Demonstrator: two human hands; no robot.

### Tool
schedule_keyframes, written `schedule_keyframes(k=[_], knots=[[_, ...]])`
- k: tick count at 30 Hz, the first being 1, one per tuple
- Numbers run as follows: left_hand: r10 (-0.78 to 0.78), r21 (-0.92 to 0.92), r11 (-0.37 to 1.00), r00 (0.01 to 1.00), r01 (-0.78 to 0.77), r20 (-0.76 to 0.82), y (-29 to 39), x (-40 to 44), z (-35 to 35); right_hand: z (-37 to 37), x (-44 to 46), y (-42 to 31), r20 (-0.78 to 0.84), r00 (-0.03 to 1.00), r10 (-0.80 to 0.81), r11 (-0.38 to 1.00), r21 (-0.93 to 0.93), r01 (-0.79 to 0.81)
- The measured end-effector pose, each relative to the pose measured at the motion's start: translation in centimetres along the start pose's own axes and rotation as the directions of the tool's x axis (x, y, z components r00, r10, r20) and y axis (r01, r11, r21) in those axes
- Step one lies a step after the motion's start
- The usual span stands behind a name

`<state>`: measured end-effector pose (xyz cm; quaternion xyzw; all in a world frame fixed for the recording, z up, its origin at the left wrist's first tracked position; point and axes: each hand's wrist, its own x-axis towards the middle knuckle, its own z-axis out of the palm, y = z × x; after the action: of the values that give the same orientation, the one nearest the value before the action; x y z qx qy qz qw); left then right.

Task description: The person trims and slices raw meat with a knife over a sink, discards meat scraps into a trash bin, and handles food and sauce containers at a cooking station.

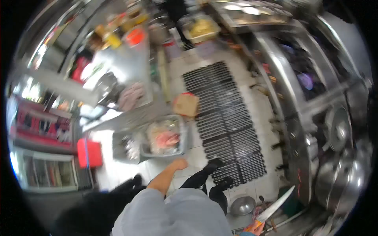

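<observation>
My right hand [258, 229], at the bottom edge, is closed round the orange handle of a large kitchen knife [277, 204]. Its long, broad blade points up and to the right. My left hand [180, 164] hangs in front of me with its fingers curled in, and I see nothing in it. Just beyond it stands a grey bin [183, 143] with pale and pinkish contents in a clear plastic bag. Next to that is another grey container [118, 146] holding whitish, blurred things.
A steel worktable [136, 47] with a metal bowl and pinkish meat runs along the left. Black slatted matting [224, 122] covers the aisle floor. Stoves with a lit burner [305, 81] and a wok [338, 128] line the right. A metal bowl [243, 205] sits low near my legs.
</observation>
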<state>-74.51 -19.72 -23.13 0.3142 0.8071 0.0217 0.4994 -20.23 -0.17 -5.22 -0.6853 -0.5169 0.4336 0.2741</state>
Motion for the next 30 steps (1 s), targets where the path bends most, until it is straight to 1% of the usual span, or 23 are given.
schedule_keyframes(k=[1,2,3,4,5,6,8,10,12,13,15,16,17,19,20,22,23,24,25,26,28,29,30], knots=[[0.082,0.092,0.992,0.995,-0.087,0.053,0.4,1.5,0.4,-0.8,-1.6,-1.7,-0.025,1.000,0.011,0.999,-0.048,-0.012],[0.236,0.104,0.967,0.971,-0.231,-0.029,1.7,2.0,0.1,-1.4,-2.8,-2.5,-0.084,0.996,0.026,0.996,-0.084,-0.033],[0.388,0.135,0.914,0.921,-0.381,-0.028,2.8,4.0,0.2,-1.2,-3.4,-1.3,-0.264,0.921,0.285,0.942,0.257,-0.217],[0.333,0.199,0.922,0.942,-0.331,0.023,9.1,2.2,-2.6,-1.0,-4.9,-4.6,-0.329,0.897,0.294,0.925,0.335,-0.180],[0.365,0.147,0.921,0.931,-0.362,0.004,14.3,2.0,-3.3,-1.2,-5.6,-8.4,-0.400,0.862,0.310,0.904,0.404,-0.138],[0.384,0.096,0.919,0.923,-0.382,0.000,18.8,2.2,-3.5,-2.7,-6.6,-8.7,-0.400,0.871,0.284,0.894,0.438,-0.090],[0.616,-0.028,0.788,0.784,-0.616,0.080,30.8,1.7,-3.3,-5.2,-8.2,-8.1,-0.499,0.778,0.382,0.833,0.550,-0.057],[0.711,-0.145,0.703,0.683,-0.697,0.164,43.7,-2.2,-0.8,-7.7,-9.7,-7.5,-0.590,0.696,0.409,0.785,0.617,0.061],[0.834,-0.146,0.536,0.494,-0.832,0.245,55.5,-7.2,3.6,-9.9,-10.3,-5.8,-0.651,0.640,0.409,0.769,0.623,0.142],[0.875,-0.178,0.449,0.392,-0.875,0.284,60.1,-9.1,6.7,-11.1,-11.0,-5.6,-0.647,0.610,0.458,0.736,0.661,0.149],[0.880,-0.130,0.345,0.272,-0.929,0.388,68.2,-13.8,13.2,-12.2,-12.1,-4.4,-0.664,0.566,0.490,0.707,0.682,0.188],[0.883,-0.244,0.335,0.213,-0.910,0.418,71.2,-15.2,16.8,-12.5,-12.4,-3.5,-0.672,0.552,0.494,0.701,0.683,0.204],[0.911,-0.253,0.258,0.148,-0.932,0.385,74.1,-16.5,20.4,-13.2,-13.1,-3.4,-0.669,0.526,0.526,0.704,0.689,0.173],[0.916,-0.371,0.315,0.176,-0.874,0.361,78.4,-17.7,27.0,-14.1,-14.0,-2.3,-0.688,0.495,0.531,0.748,0.655,0.109],[0.884,-0.294,0.338,0.194,-0.894,0.426,80.1,-17.4,29.1,-14.3,-14.4,-1.5,-0.698,0.480,0.531,0.769,0.635,0.073],[0.798,-0.134,0.377,0.248,-0.917,0.549,82.3,-18.1,31.7,-15.1,-14.5,-0.4,-0.705,0.465,0.535,0.746,0.653,0.133],[0.743,-0.255,0.536,0.307,-0.805,0.594,82.6,-18.1,32.3,-15.6,-14.5,0.0,-0.702,0.476,0.530,0.744,0.654,0.137],[0.720,-0.314,0.618,0.359,-0.721,0.594,82.9,-18.5,32.4,-16.1,-14.5,0.0,-0.697,0.485,0.528,0.740,0.658,0.139],[0.703,-0.268,0.619,0.369,-0.738,0.608,82.9,-19.5,31.5,-16.6,-14.6,0.1,-0.688,0.489,0.536,0.742,0.661,0.116],[0.692,-0.227,0.609,0.370,-0.760,0.620,83.5,-20.8,30.7,-17.3,-14.1,0.3,-0.688,0.487,0.538,0.747,0.657,0.103],[0.797,-0.116,0.415,0.299,-0.903,0.525,84.0,-25.3,29.4,-18.4,-13.5,0.3,-0.684,0.488,0.542,0.737,0.666,0.116],[0.842,-0.059,0.308,0.243,-0.950,0.481,84.3,-27.4,29.1,-19.1,-13.1,0.2,-0.685,0.487,0.542,0.724,0.675,0.142],[0.884,-0.083,0.152,0.098,-0.985,0.457,84.4,-29.0,29.0,-19.6,-13.0,0.1,-0.682,0.484,0.548,0.710,0.685,0.163]])
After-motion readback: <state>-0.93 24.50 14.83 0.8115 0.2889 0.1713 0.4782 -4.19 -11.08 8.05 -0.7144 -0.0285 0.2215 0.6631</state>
